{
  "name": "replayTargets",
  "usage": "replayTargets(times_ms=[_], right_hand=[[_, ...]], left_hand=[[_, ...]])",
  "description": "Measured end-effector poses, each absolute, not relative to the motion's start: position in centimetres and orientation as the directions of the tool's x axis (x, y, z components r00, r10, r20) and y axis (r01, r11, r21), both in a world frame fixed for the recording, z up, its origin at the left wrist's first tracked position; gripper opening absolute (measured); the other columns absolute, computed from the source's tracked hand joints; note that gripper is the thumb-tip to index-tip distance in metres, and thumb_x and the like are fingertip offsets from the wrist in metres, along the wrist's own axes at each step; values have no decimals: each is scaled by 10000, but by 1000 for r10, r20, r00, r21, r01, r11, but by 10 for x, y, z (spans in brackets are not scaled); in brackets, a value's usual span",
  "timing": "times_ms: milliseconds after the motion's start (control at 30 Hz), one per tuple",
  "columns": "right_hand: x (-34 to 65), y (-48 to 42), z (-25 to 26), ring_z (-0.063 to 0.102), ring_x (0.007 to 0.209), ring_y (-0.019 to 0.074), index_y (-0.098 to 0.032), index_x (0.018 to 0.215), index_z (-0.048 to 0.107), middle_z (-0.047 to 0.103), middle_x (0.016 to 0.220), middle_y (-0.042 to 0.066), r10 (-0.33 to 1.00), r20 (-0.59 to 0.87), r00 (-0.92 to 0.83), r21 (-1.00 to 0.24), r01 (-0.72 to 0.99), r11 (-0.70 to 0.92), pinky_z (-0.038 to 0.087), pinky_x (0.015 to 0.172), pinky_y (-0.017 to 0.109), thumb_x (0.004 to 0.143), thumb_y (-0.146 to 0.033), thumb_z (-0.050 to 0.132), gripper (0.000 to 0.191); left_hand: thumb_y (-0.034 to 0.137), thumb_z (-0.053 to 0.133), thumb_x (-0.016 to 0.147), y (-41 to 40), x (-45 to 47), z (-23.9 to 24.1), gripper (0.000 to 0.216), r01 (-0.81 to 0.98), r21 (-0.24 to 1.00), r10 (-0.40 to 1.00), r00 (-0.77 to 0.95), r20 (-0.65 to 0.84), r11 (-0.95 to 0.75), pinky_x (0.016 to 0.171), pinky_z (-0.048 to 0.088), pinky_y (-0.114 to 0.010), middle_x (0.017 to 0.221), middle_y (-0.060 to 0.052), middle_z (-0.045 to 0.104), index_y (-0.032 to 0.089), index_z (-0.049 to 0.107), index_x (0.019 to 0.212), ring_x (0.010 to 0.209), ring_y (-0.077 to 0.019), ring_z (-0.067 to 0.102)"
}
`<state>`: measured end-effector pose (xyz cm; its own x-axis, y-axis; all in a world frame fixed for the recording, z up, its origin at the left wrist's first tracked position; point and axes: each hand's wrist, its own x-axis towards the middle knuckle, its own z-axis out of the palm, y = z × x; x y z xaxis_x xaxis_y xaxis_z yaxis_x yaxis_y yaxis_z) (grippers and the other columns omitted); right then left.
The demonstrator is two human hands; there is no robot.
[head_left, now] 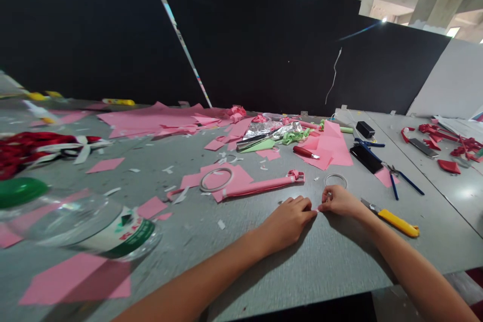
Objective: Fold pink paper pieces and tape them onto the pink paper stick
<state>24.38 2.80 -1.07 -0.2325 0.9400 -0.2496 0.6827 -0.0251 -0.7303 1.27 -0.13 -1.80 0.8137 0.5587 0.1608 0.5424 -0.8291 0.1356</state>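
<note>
Close together over the grey table [241, 266], my left hand [289, 221] and my right hand [339, 201] are both closed in a pinch. Between their fingertips shows a tiny pale scrap [317, 210], too small to identify. A thin ring [335, 176] lies just beyond my right hand. Past my left hand is a rolled pink paper tube [260, 187] with a folded knot at its right end. A roll of tape [216, 180] rests on pink paper near the tube's left end.
A yellow utility knife [399, 222] lies right of my right hand, with blue-handled pliers [405, 179] and a black phone [366, 158] beyond. A red-handled tool [305, 152] sits among paper scraps. At left, a clear bottle [98, 226] lies on its side. A black partition [264, 35] stands behind.
</note>
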Motion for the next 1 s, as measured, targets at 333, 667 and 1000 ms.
replayTargets(times_ms=[333, 667, 1000], right_hand=[[251, 27, -10, 449, 482, 107, -186, 851, 638, 526, 509, -91, 898, -290, -330, -813, 580, -49, 286, 500, 224, 800, -163, 780, 153], [252, 23, -15, 516, 606, 132, -168, 977, 807, 620, 654, -38, 884, -168, -436, -794, 591, 141, 357, 595, 254, 829, -239, 796, 165], [244, 5, -9, 580, 683, 177, -185, 861, 717, 709, 760, 24, 863, -118, -491, -699, 659, 279, 365, 631, 290, 864, -196, 697, 23]], left_hand=[[161, 530, 1064, -1, 12, -21, 248, 527, 206, 563, 800, 207, -824, 824, 456, -362, 1083, -83, 690, 221, 747, 1165, 955, -244, 616], [128, 558, 1042, 2, 10, -26, 269, 519, 247, 570, 789, 229, -818, 825, 466, -364, 1113, -77, 726, 228, 758, 1193, 969, -244, 650], [200, 661, 1027, 4, 13, -30, 123, 537, 357, 631, 737, 242, -764, 839, 486, -360, 1061, -76, 756, 167, 729, 1123, 981, -247, 686]])
